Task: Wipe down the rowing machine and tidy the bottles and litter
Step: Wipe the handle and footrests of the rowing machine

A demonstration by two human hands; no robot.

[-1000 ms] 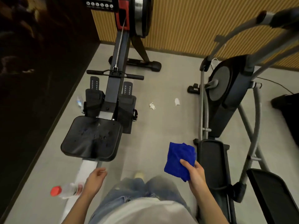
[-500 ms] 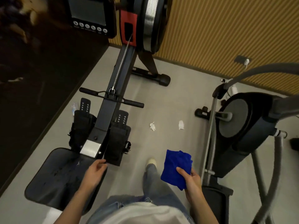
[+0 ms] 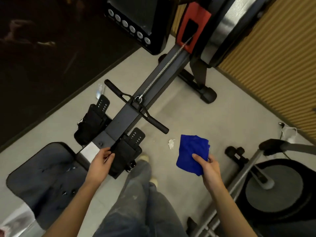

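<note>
The legs point(image 3: 136, 202) are standing on the floor point(image 3: 222, 117) between the seat point(image 3: 42, 177) and an elliptical point(image 3: 277, 189). The left hand point(image 3: 100, 161) is pinching the edge of the near footrest point(image 3: 126, 151) between thumb and curled fingers. The right hand point(image 3: 209, 168) is gripping a folded blue cloth point(image 3: 191, 149) and holding it above the floor, apart from the rower point(image 3: 124, 117). A crumpled tissue point(image 3: 171, 143) is lying mid-floor, between the cloth and the near footrest. Beyond it, the handle point(image 3: 136, 106) is resting across the rower's beam, past the far footrest point(image 3: 92, 122). A clear bottle point(image 3: 100, 90) is lying at the floor's left edge by the dark wall, near the handle's end. The monitor point(image 3: 136, 21) is sitting farthest off.
</note>
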